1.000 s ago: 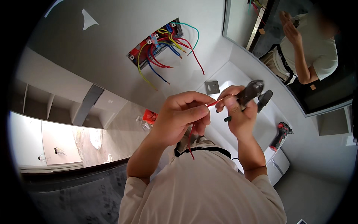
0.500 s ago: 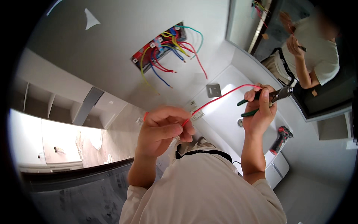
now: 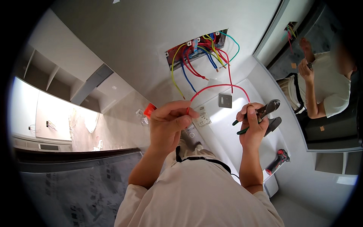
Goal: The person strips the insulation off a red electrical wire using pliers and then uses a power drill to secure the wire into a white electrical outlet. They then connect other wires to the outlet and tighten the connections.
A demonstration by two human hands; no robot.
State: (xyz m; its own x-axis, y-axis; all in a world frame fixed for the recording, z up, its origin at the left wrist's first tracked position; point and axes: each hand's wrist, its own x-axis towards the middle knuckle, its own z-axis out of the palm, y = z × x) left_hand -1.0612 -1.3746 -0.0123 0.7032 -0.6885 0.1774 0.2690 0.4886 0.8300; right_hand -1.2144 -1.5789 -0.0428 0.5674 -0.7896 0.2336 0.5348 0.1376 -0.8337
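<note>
A loose red wire (image 3: 219, 85) arches between my two hands. My left hand (image 3: 166, 125) pinches one end between thumb and fingers. My right hand (image 3: 252, 128) is closed round green-handled pliers (image 3: 269, 108), their dark metal head pointing up and right. Thumb and forefinger of that hand also pinch the wire's other end. Beyond my hands, a long wall box (image 3: 181, 53) is recessed in the wall, with several red, blue, yellow and green wires (image 3: 211, 56) hanging out. Some of their tips show bare copper.
A grey switch plate (image 3: 225, 101) and a white socket plate (image 3: 204, 118) lie beyond the hands, around the white basin (image 3: 223, 125). A red-and-black power drill (image 3: 278, 162) rests at the right. A mirror (image 3: 317, 94) stands along that side; open shelves (image 3: 53, 72) are at the left.
My hands are closer together, and the wire has bent from a gentle slope into a high arch. My view has shifted, so the wall box appears farther right.
</note>
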